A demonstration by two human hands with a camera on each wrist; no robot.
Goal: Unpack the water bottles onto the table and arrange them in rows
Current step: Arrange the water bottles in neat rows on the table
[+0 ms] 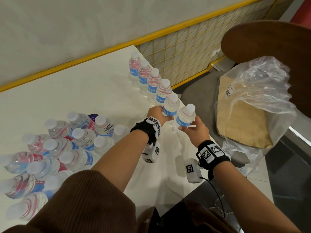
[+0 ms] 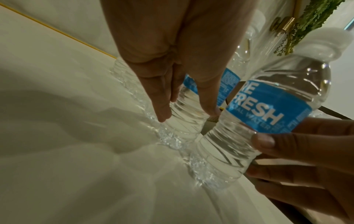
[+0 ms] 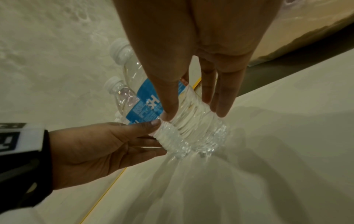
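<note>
Beside the white bench (image 1: 101, 84) we see an emptied plastic wrap (image 1: 262, 91) over cardboard (image 1: 239, 121) on a chair. A loose cluster of bottles (image 1: 67, 145) stands at left. Along the right edge runs a row of bottles (image 1: 151, 78). Our left hand (image 1: 156, 115) grips the fifth bottle (image 1: 170, 105); our right hand (image 1: 195, 130) grips the sixth bottle (image 1: 186, 116) just beside it.

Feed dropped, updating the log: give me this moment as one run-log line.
left hand: grips fifth clear plastic bottle | right hand: grips sixth bottle, row's near end | white table | unsorted bottle cluster waiting
</note>
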